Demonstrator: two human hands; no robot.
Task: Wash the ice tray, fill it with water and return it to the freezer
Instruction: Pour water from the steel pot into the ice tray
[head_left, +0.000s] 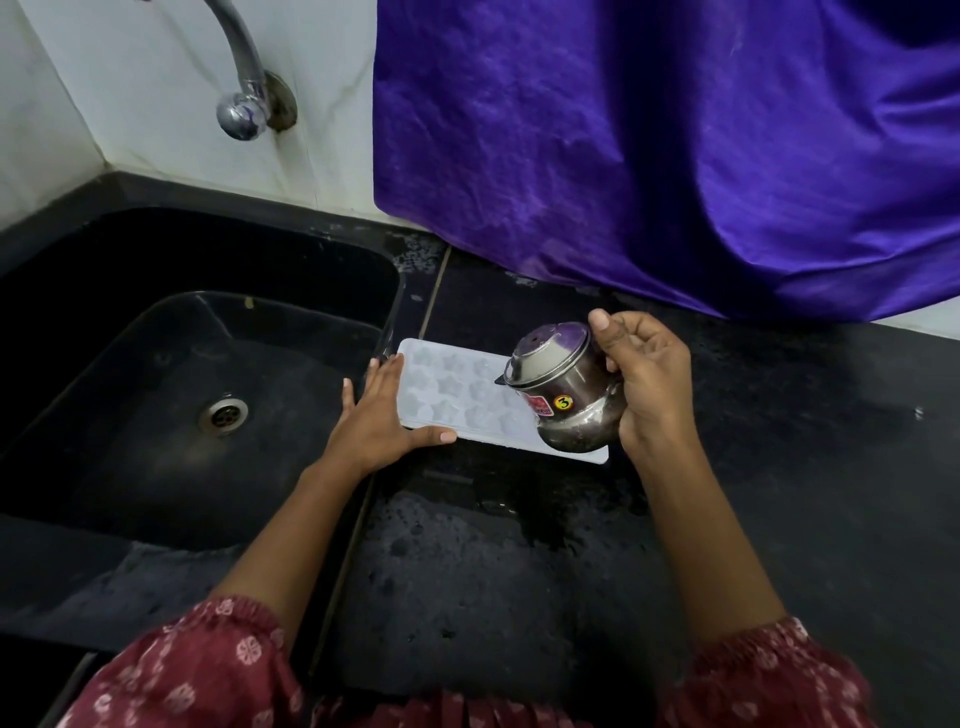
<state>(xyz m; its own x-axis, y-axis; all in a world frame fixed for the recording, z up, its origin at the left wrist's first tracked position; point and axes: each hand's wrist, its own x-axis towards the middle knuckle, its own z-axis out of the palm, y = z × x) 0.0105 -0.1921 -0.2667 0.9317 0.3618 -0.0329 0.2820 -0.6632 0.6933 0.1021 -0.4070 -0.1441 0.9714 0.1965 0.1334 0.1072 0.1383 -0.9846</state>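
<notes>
At the counter's left edge, beside the sink: the filling step looks to be under way.

Right-hand fingers: wrapped round the belly of a small steel pot (563, 400), thumb up by its rim — the right hand (649, 384) has it tipped, mouth toward the tray.

Left-hand fingers: stretched out and a little apart, thumb pressed along the tray's near edge; the left hand (376, 415) steadies it and does not clamp it.

Ice tray (457, 397): pale, star-shaped cells, lying flat on the black counter (519, 561) with its left end just at the sink's (156, 364) right rim.

Water: I cannot tell whether any is running from the pot or standing in the cells — the plastic is too pale to read.

Counter: wet patches in front of the tray.

Tap (244, 98): no water seen coming from it.

Done, by my guess: the washing, since the tray is out of the sink.

Left: finish filling every cell, then carry it level to the freezer, which is out of sight.
</notes>
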